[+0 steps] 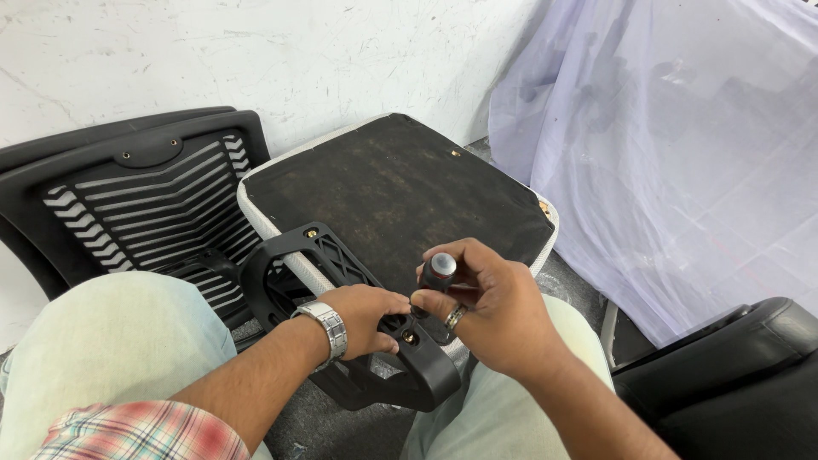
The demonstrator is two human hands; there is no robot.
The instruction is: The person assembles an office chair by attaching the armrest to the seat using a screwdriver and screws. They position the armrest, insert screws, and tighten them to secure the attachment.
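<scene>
Soft, even daylight fills the scene, brightest on the white wall (324,60) at the top. Shadows are faint and diffuse. A mild sheen marks the black cushion (733,366) at lower right. Focus is sharp throughout, without noticeable motion blur.

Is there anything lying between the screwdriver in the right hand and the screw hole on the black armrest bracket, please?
Nothing visible does. The right hand holds the screwdriver upright, its tip down at the armrest bracket on the upturned seat base. The left hand steadies the bracket beside it, fingertips next to the tip, not under it.
</scene>
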